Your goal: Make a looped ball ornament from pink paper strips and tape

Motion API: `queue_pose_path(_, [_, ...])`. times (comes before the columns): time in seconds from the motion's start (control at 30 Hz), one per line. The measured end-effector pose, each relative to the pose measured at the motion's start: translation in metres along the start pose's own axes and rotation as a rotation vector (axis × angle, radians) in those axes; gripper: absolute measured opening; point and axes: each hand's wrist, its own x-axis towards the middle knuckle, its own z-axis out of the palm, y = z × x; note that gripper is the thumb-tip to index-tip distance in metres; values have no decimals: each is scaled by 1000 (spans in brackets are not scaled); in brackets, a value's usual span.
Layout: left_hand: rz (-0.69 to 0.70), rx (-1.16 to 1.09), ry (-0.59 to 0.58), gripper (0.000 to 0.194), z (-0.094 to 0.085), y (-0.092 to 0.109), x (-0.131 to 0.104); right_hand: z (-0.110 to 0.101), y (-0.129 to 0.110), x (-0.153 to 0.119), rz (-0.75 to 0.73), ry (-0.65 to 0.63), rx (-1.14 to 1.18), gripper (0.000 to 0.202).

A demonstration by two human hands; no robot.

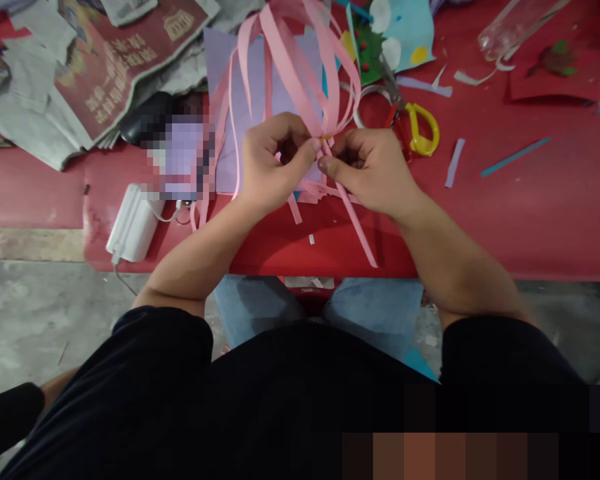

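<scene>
Looping pink paper strips (290, 63) are gathered into a bunch above a rolled pink paper stick (355, 223), which slants down toward the table edge. A thin yellow band (326, 138) shows where strips and stick meet. On the left of this joint, my left hand (277, 160) pinches the gathered strips between thumb and fingers. My right hand (377, 170) is closed at the right side of the same joint, its thumb against the top of the stick. The fingertips of both hands partly hide the joint. Beneath the strips lies a purple sheet (225, 163).
Scissors with yellow handles (423, 130) lie right of my hands, near white round handles (370, 107). Newspapers (125, 73) and a white power bank (136, 223) are at left. A clear bottle (505, 30) lies far right. Another person's arm (55, 390) shows lower left.
</scene>
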Motion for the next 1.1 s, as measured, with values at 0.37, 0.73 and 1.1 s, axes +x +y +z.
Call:
queue_pose_path(0.37, [51,89,37,40,-1,4,0,1,-2,-1,14,-49,38,53])
queue_pose_path(0.73, [-7,-2,-23,43,4,-6,-2,2,3,2,19,4,32,61])
queue_pose_path(1.1, [-107,41,-50,52,0,7,-3,0,8,6,49,64,86,59])
